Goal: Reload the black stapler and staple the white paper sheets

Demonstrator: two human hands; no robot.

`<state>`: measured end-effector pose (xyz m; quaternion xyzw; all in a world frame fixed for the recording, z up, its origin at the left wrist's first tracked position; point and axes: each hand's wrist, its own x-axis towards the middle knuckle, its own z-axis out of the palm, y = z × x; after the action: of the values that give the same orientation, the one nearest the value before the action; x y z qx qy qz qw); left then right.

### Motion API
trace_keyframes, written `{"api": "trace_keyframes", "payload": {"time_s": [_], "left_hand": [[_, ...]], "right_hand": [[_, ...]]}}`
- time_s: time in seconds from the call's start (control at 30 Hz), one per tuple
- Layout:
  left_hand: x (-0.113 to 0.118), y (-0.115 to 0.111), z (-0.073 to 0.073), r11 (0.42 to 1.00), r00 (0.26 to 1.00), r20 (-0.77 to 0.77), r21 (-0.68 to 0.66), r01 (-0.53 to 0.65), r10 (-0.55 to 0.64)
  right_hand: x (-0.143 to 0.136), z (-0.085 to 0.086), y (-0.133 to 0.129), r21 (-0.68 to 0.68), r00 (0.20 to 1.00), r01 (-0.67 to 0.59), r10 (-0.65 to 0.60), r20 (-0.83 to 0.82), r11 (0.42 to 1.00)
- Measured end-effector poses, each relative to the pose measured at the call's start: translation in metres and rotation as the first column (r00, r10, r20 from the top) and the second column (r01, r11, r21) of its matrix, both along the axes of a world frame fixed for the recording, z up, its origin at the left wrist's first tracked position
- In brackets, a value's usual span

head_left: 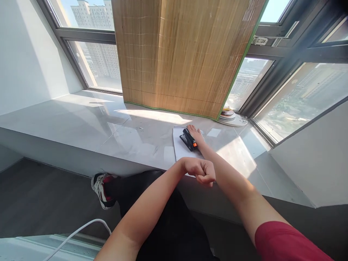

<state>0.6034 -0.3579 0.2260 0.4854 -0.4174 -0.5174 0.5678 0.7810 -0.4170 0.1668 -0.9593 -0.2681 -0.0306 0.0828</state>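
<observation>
A black stapler (188, 139) with an orange part at its near end rests on white paper (179, 152) on the windowsill ledge. My right hand (196, 134) lies at the stapler's right side, fingers stretched out and low over the paper; whether it touches the stapler I cannot tell. Closer to me, my left hand (200, 171) is curled into a fist above the ledge's front edge, in front of my right forearm. Nothing shows between its fingers.
A bamboo blind (176, 54) hangs over the window and reaches down to the pale ledge (81, 119). Stacked round plates or discs (230, 116) stand by the right window corner. Small scraps (140, 128) lie left of the paper. A white cable (81, 226) curves at lower left.
</observation>
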Motion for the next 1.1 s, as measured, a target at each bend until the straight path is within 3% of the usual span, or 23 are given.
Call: {"api": "trace_keyframes", "payload": {"time_s": [0.1, 0.23, 0.33, 0.43, 0.53, 0.63, 0.77, 0.93, 1.0, 1.03, 1.1], "left_hand": [[0.009, 0.011, -0.022, 0.989, 0.984, -0.115, -0.052, -0.14, 0.134], [0.018, 0.025, -0.044, 0.919, 0.911, -0.2, -0.091, -0.383, 0.36], [0.019, 0.028, -0.048, 0.844, 0.842, -0.164, -0.08, -0.53, 0.513], [0.018, 0.029, -0.047, 0.818, 0.814, -0.174, -0.064, -0.572, 0.555], [0.017, 0.031, -0.045, 0.802, 0.786, -0.218, -0.026, -0.597, 0.579], [0.017, 0.036, -0.045, 0.718, 0.705, -0.221, -0.031, -0.695, 0.674], [0.017, 0.044, -0.049, 0.643, 0.635, -0.217, -0.04, -0.765, 0.742], [0.017, 0.053, -0.05, 0.554, 0.553, -0.317, -0.095, -0.827, 0.771], [0.016, 0.058, -0.047, 0.456, 0.507, -0.374, -0.223, -0.862, 0.777], [0.014, 0.061, -0.044, 0.367, 0.467, -0.409, -0.302, -0.88, 0.784], [0.008, 0.067, -0.039, 0.132, 0.346, -0.494, -0.417, -0.899, 0.798]], "right_hand": [[-0.008, 0.002, 0.062, 0.046, 0.997, -0.063, 0.065, -0.041, 0.997], [-0.015, 0.003, 0.128, 0.144, 0.989, -0.102, 0.116, -0.093, 0.984], [-0.018, 0.003, 0.156, 0.203, 0.982, -0.115, 0.142, -0.125, 0.972], [-0.022, 0.001, 0.167, 0.255, 0.982, -0.101, 0.137, -0.129, 0.962], [-0.026, 0.0, 0.162, 0.296, 0.988, -0.05, 0.091, -0.127, 0.954], [-0.031, -0.002, 0.145, 0.277, 0.988, -0.045, 0.084, -0.131, 0.96], [-0.033, -0.002, 0.106, 0.212, 0.994, -0.001, 0.023, -0.102, 0.977], [-0.03, 0.0, 0.047, 0.1, 0.993, 0.087, -0.079, -0.084, 0.991], [-0.031, 0.0, 0.029, 0.082, 0.993, 0.104, -0.099, -0.055, 0.991], [-0.032, 0.0, 0.021, 0.079, 0.993, 0.113, -0.11, -0.043, 0.99], [-0.033, 0.0, 0.01, 0.083, 0.991, 0.133, -0.131, -0.033, 0.988]]}}
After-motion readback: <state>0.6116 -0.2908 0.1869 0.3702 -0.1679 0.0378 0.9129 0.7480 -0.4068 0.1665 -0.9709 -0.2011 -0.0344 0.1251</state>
